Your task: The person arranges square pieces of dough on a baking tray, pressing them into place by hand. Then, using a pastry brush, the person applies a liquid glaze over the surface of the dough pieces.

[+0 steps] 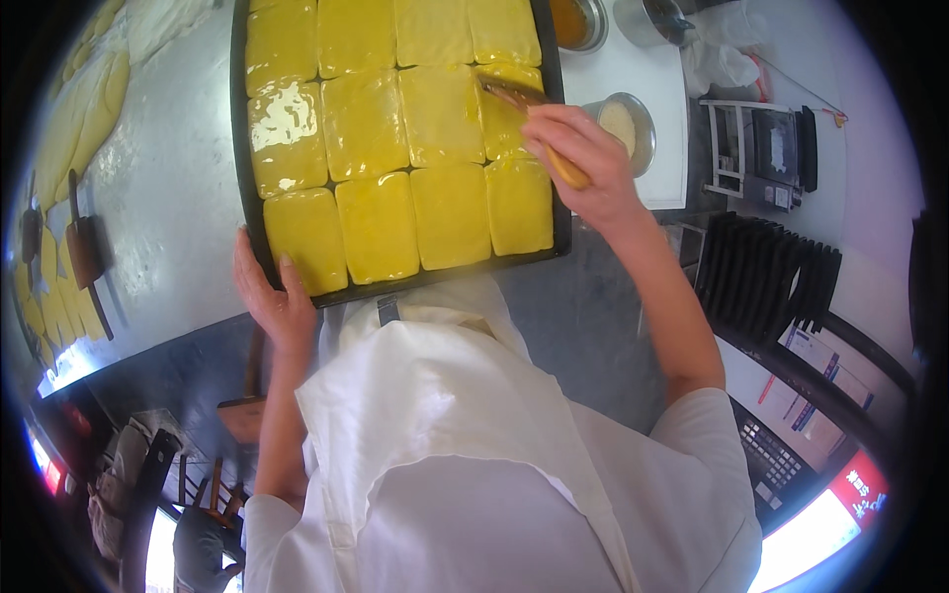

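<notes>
My right hand (589, 167) grips the wooden handle of a pastry brush (567, 164). The bristles rest on a dough rectangle (510, 118) near the right side of a black baking tray (561, 211). Rows of flat rectangular dough pieces (452, 215) fill the tray, their yellow tops shiny and wet. At the near left corner, my left hand (276, 296) holds the tray rim, thumb over the edge beside a dough piece (305, 237). A metal bowl of orange-yellow liquid (571, 26) stands beyond the tray's right side, partly cut by the picture's edge.
A metal bowl of pale grains (619, 126) and a metal pot (645, 22) stand at right. Sheets of dough (89, 126), cut dough strips (59, 289) and a rolling pin (85, 252) lie on the left worktop. Black trays (764, 270) are racked at right. A wooden stool (243, 420) stands below.
</notes>
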`<state>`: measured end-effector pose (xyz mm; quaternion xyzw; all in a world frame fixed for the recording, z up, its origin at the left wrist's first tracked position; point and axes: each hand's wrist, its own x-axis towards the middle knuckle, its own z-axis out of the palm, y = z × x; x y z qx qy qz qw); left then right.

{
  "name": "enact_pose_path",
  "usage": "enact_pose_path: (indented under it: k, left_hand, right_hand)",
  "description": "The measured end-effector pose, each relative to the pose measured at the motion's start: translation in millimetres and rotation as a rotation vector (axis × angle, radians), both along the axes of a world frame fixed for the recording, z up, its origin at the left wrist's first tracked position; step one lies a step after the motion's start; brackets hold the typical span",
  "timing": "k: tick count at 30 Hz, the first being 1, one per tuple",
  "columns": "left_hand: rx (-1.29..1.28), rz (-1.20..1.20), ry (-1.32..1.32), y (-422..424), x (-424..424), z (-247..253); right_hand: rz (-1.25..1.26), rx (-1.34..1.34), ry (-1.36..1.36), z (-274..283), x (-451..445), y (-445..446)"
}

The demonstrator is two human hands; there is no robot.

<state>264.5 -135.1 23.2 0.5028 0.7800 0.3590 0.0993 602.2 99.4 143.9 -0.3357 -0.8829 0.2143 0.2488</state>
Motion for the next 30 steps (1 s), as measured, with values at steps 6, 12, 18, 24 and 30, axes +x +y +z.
enact_pose_path:
  k: [6, 12, 18, 24, 30]
  left_hand:
    - [0.012, -0.02, -0.034, 1.4, -2.2, 1.6]
    - [0.081, -0.044, -0.097, -1.5, -3.2, -4.6]
    - [0.083, -0.086, -0.145, -2.1, -7.8, -2.8]
    - [0.079, -0.109, -0.157, -1.4, -8.3, -4.8]
    - [0.068, -0.085, -0.132, -5.2, -9.9, -8.9]
  right_hand:
    - [-0.126, -0.017, -0.233, -26.2, 6.8, -60.5]
    - [-0.213, -0.326, -0.086, 42.7, -14.1, -78.8]
    - [-0.174, -0.289, 0.133, 25.3, -64.1, -45.9]
    - [-0.453, -0.857, 0.366, -12.6, -63.2, 25.0]
    - [-0.278, -0.281, 0.198, -4.0, -69.9, 54.4]
